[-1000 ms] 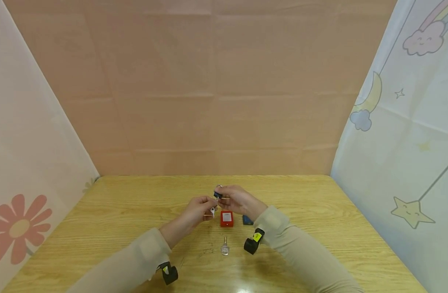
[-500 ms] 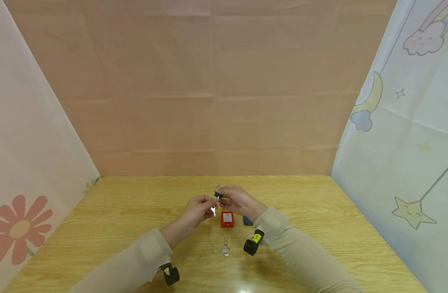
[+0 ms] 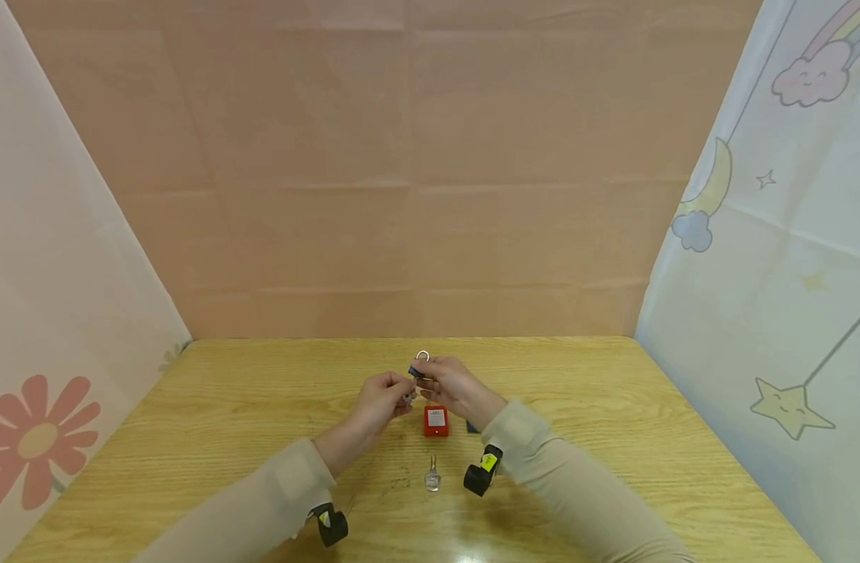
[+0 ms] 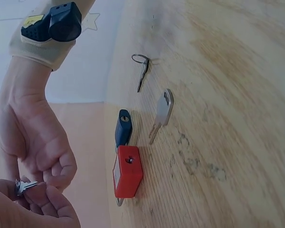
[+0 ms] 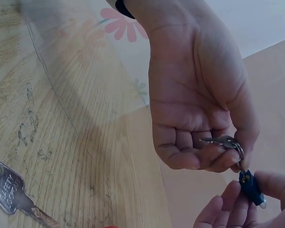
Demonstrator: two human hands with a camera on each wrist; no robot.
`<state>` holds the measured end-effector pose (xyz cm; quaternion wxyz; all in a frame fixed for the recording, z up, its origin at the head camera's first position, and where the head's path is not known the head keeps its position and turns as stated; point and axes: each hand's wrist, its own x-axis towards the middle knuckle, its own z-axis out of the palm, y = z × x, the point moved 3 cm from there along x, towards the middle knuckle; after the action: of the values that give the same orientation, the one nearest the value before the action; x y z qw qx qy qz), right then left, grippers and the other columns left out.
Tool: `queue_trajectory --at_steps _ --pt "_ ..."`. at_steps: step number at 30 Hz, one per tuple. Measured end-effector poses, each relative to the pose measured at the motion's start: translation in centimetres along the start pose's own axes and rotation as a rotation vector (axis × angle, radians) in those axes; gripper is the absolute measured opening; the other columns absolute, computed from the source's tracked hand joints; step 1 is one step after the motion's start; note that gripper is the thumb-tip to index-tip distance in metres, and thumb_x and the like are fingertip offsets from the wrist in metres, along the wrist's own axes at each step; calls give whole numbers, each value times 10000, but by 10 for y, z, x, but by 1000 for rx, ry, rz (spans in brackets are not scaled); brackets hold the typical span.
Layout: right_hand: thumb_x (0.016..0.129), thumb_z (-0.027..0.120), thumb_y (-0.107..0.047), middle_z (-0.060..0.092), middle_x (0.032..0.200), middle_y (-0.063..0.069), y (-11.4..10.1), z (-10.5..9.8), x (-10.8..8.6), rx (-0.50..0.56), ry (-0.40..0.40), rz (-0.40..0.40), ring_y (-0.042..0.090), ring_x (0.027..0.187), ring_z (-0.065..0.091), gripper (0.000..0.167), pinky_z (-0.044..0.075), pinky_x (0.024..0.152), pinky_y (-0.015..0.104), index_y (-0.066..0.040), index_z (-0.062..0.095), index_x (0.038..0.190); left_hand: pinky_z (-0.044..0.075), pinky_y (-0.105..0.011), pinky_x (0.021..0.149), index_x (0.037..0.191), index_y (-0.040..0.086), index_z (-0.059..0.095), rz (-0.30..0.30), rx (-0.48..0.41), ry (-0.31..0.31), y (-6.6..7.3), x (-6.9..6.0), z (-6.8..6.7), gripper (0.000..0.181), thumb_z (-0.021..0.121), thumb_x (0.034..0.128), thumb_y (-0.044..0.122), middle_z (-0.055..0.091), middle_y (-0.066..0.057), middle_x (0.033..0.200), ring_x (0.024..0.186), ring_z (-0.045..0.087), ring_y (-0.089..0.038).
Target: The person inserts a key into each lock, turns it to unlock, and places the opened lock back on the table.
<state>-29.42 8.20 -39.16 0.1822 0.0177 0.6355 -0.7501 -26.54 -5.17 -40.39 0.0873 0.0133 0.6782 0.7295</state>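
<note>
My right hand (image 3: pixel 460 387) pinches a small blue padlock (image 5: pixel 251 189) by its body, its silver shackle pointing away in the head view. Its keyhole side faces my left hand (image 3: pixel 379 403). With thumb and fingers my left hand grips small silver keys on a ring (image 5: pixel 240 153); one loose key (image 5: pixel 217 140) hangs over the fingers. The fingertips cover the spot by the keyhole, so I cannot tell whether a key is inside. Below the hands lie a red padlock (image 3: pixel 435 422) and a second blue padlock (image 4: pixel 124 127), partly hidden by my right wrist in the head view.
A larger key (image 3: pixel 433 477) marked "SAFETY LOCKOUT" lies on the wooden table (image 3: pixel 261 391) nearer me. Another key with a ring (image 4: pixel 142 71) lies farther right in the left wrist view. Cloth walls stand behind and on both sides.
The held padlock has tilted and moved slightly up, with more of its shackle showing. The hanging key in my left hand has swung up out of its downward position. Table items stay put.
</note>
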Motion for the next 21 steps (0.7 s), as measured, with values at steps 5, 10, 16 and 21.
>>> queue_trajectory --at_steps 5,10,16,21 --pt "996 544 -147 585 753 -26 1 -2 -1 6 7 14 74 676 567 133 475 685 228 -50 599 923 512 -301 705 916 -26 597 4 2 -8 0 2 -2 123 583 959 89 574 -24 813 716 538 -136" --pt "993 554 -166 582 729 -28 1 -4 -2 26 -7 38 90 689 575 148 486 682 236 -62 605 902 488 -296 701 937 -24 597 -6 5 -45 -1 4 -4 133 580 966 105 580 -26 824 703 526 -126" --pt "998 547 -173 587 732 -21 1 -3 -1 37 -13 37 97 689 558 150 483 682 241 -52 610 934 495 -306 704 945 -24 600 -4 44 -46 0 7 -4 136 573 969 107 586 -41 849 697 516 -133" --pt "1009 523 -166 568 726 -16 2 0 -2 41 -5 33 99 665 525 158 461 688 247 -30 590 966 516 -321 729 943 -29 607 0 64 -32 1 6 -4 132 576 963 97 594 -47 853 703 517 -132"
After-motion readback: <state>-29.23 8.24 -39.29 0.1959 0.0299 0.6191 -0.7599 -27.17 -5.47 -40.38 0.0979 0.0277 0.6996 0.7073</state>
